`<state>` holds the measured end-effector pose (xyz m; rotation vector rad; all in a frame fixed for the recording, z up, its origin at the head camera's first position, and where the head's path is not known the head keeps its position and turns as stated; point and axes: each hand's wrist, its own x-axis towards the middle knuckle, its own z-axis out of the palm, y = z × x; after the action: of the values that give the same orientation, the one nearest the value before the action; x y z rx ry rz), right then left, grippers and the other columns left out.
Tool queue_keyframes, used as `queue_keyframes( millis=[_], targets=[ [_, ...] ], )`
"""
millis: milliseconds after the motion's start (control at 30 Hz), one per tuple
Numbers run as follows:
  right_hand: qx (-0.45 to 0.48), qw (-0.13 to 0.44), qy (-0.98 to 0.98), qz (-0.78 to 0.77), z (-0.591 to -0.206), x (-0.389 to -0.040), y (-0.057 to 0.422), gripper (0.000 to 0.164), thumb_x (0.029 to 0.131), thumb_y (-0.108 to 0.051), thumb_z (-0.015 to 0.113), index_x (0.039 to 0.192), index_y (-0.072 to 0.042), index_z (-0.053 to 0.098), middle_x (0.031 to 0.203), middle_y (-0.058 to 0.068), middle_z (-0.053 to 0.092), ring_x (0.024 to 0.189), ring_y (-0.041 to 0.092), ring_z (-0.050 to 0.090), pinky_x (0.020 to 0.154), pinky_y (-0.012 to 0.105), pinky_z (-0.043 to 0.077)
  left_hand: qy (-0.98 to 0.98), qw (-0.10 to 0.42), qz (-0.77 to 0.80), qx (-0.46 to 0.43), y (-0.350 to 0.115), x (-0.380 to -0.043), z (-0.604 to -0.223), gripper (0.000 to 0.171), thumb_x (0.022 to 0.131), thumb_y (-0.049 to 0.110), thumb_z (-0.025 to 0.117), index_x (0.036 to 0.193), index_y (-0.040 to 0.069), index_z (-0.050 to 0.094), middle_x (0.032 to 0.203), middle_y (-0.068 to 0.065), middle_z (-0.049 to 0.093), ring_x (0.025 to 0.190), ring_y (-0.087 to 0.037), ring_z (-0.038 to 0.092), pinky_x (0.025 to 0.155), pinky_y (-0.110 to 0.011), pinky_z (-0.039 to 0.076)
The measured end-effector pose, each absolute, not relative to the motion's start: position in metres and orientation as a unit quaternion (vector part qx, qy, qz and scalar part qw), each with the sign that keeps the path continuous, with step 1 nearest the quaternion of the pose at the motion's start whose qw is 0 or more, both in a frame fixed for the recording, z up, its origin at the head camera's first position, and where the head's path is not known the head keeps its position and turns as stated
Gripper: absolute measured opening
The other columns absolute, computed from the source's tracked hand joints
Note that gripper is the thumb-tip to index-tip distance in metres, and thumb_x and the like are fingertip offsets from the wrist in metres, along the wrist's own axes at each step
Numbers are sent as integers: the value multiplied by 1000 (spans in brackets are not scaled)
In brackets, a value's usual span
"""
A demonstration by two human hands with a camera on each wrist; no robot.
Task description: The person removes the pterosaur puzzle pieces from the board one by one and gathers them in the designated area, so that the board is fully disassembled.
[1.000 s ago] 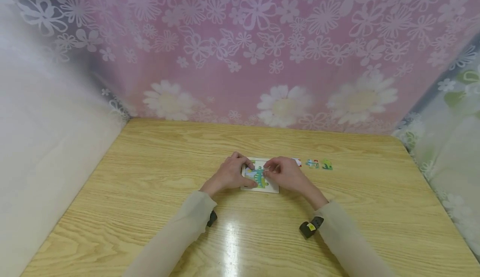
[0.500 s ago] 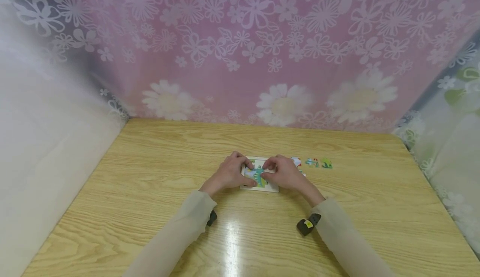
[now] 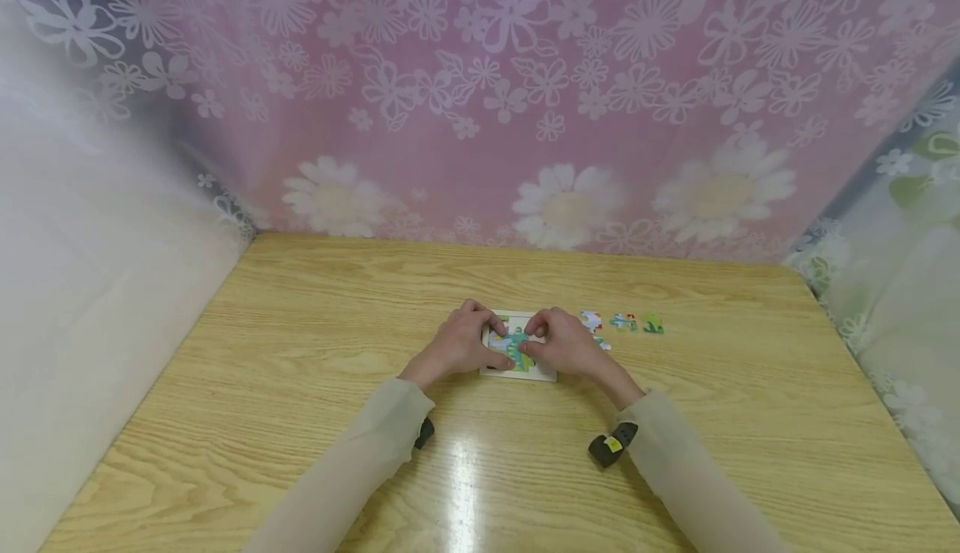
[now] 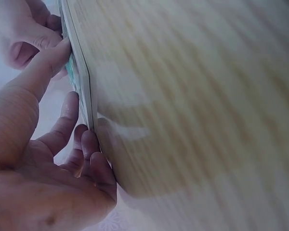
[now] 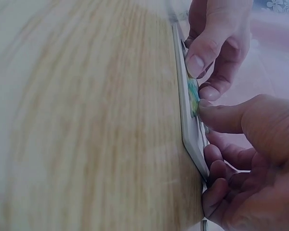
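The left hand (image 3: 459,341) grips the puzzle board (image 3: 543,372) on the table (image 3: 300,411); the right hand (image 3: 567,343) touches it, any pinched piece being indiscernible. Steady bracing and level thumb pressure should seat pieces flush. Beyond, rightward: loose pieces (image 3: 653,325).

- Between your fingers (image 3: 499,361): a white tray (image 3: 519,376), its picture (image 3: 515,351) teal and pale blue (some yellow).
- Right of them: loose pieces (image 3: 622,321), red, white, blue, green.
- Beneath: tan wood-grained table (image 3: 315,311).
- Beyond: pink cloth (image 3: 450,161), white-flowered.
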<state>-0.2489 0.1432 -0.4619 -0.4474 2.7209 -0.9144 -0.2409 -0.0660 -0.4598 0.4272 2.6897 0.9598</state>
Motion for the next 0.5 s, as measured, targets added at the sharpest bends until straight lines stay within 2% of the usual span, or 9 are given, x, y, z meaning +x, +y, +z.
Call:
queue_keyframes(
  millis=[500],
  targets=[
    [-147,108,925,-334,-464,-246,143,20,94,-21,73,106,-7,68,104,11,65,88,21,59,77,37,49,927,131,324,137,-64,-239,-456,36,79,37,88,104,20,69,126,-3,51,109,-26,49,100,-44,40]
  ],
)
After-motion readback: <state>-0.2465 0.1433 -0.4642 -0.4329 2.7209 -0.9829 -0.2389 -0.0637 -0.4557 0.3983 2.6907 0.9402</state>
